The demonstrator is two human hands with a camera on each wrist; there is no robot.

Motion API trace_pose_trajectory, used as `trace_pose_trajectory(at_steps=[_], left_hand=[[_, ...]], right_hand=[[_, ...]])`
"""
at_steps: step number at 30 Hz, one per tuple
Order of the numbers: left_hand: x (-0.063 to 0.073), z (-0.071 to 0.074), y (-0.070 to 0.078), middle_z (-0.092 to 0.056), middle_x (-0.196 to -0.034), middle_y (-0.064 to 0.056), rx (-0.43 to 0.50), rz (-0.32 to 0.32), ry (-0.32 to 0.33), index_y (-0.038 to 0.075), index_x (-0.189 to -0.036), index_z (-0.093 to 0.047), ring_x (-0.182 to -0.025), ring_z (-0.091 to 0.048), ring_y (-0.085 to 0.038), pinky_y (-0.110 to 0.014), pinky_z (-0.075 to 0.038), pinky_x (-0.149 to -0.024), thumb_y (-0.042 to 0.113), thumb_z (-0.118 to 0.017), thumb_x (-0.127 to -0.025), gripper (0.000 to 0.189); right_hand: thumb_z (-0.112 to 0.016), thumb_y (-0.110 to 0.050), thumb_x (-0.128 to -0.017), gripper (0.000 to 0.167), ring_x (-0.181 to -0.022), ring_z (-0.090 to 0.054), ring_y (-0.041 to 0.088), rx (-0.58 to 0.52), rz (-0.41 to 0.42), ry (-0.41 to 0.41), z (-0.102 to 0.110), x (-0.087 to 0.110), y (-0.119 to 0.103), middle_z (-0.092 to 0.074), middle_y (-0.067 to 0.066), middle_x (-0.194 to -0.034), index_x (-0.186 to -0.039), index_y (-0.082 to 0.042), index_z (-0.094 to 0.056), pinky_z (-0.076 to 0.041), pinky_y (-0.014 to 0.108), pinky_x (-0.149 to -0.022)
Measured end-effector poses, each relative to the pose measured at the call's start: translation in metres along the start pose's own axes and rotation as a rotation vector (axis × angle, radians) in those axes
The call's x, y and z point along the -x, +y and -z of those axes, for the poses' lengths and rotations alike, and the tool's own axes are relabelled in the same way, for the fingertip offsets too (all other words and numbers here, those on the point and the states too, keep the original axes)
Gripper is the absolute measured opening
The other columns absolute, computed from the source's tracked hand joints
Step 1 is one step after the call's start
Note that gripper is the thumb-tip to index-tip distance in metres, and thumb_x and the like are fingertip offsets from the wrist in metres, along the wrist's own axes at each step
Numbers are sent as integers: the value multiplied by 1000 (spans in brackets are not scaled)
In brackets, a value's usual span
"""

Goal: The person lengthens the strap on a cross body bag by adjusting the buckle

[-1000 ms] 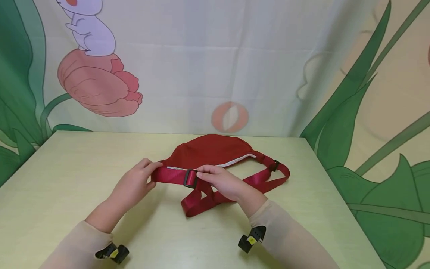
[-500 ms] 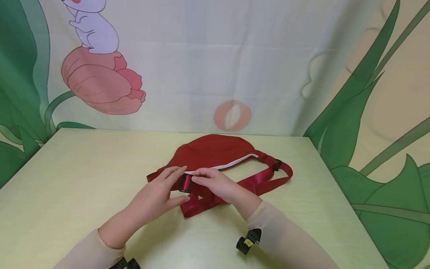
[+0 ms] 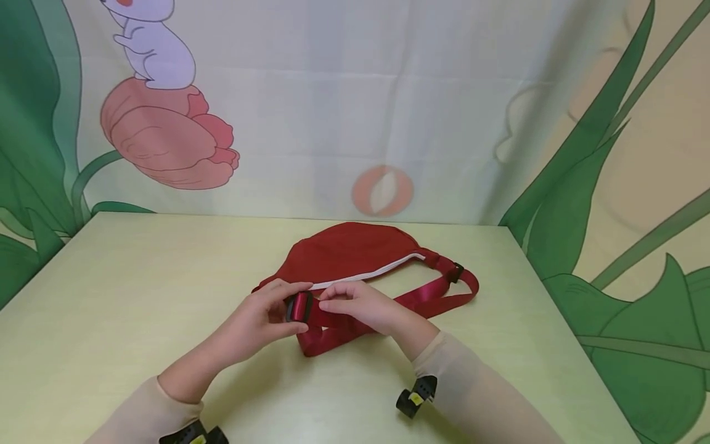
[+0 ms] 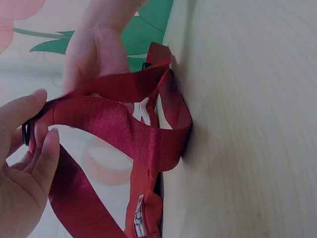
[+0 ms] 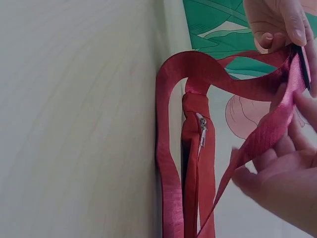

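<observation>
As a black slider (image 3: 309, 308) is pinched by one hand, a red strap (image 4: 109, 121) is held by the other

The fingers of the left hand (image 3: 257, 317) are bent round the slider, thumb on one side and fingertips on the other, the gap between them filled by it and the webbing threaded through. Just beside it, the strap is gripped by the fingers of the right hand (image 3: 368, 305), which are curled with thumb and forefinger close together.

Below the hands, a loop of the strap is rested on the surface (image 3: 166, 277); to the right, a second black buckle (image 3: 456, 272) is carried by the strap. Behind the hands, a red bag (image 3: 346, 256) is laid near the back edge of the surface, its near side lined with a white zip (image 3: 383, 271).

Both forearms are covered by beige sleeves (image 3: 482, 394), and a small black device (image 3: 409, 404) is worn at each wrist. Beyond, the surface is backed by a pale cloth (image 3: 288, 154), on which a white animal (image 3: 163, 58) is pictured atop a pink flower (image 3: 166, 135); the right side is filled by green leaves (image 3: 571, 209).
</observation>
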State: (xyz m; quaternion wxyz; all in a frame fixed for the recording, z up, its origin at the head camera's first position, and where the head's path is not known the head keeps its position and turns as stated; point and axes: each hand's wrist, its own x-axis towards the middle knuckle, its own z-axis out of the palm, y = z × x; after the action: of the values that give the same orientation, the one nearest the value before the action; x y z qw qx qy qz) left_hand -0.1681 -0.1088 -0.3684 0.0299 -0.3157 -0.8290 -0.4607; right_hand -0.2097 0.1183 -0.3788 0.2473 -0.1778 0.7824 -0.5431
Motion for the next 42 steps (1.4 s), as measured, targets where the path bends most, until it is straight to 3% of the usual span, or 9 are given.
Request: trace_pose_trajectory(at_steps=[4,10,15,21,29,36,42], left_hand=[[-1,0,-2,-54,-90,-2,101,40,1,4,-123,-58,-65,-55,-14,-24,-46,-58,12,-78,-75,53],[-4,-3,-6,-56,-90,-4,164,90,1,3,-121,-60,-66,-53,-17,-24,-46,-56,13,-79,-74,51],[-5,-4,-8,-57,-94,-7,216,99,-1,4,-122,-59,-66,-55,-18,-24,-47,-58,10,-78,-75,51],[-6,-4,-9,-61,-93,-11,290,154,-1,1,-122,-57,-68,-59,-19,-26,-51,-62,5,-76,-75,51],[-10,-7,-12,-62,-102,-12,343,199,-38,5,-122,-58,-75,-61,-23,-27,-52,-68,12,-75,-79,46],[-9,-6,-13,-60,-109,-14,391,269,0,7,-125,-57,-87,-64,-25,-30,-52,-74,12,-74,-80,48],[-11,-8,-13,-61,-107,-14,415,269,-36,4,-126,-56,-87,-63,-25,-32,-53,-73,13,-73,-81,49]], right_hand=[[-62,-23,-90,22,-97,-57,17,-72,-4,14,-4,0,-2,-65,2,-100,-105,-7,-64,-44,32,-87],[-61,-15,-91,23,-98,-58,15,-129,4,47,-12,-1,-6,-64,4,-106,-109,-2,-65,-46,28,-86],[-59,-20,-92,26,-101,-57,17,-128,-5,34,-10,-2,-6,-63,3,-109,-113,-6,-65,-46,30,-87],[-58,-19,-93,23,-96,-58,17,-115,-32,34,-6,-1,-4,-64,3,-104,-110,-5,-65,-47,31,-84],[-57,-19,-93,27,-100,-57,16,-127,5,37,-9,-2,-6,-62,4,-110,-114,-3,-64,-46,31,-87],[-58,-19,-92,23,-89,-57,14,-81,-21,51,-4,-2,-1,-64,1,-96,-108,-4,-65,-45,27,-80],[-59,-22,-92,25,-91,-59,15,-111,-34,59,-6,-1,-2,-65,1,-100,-111,-7,-66,-47,28,-80]])
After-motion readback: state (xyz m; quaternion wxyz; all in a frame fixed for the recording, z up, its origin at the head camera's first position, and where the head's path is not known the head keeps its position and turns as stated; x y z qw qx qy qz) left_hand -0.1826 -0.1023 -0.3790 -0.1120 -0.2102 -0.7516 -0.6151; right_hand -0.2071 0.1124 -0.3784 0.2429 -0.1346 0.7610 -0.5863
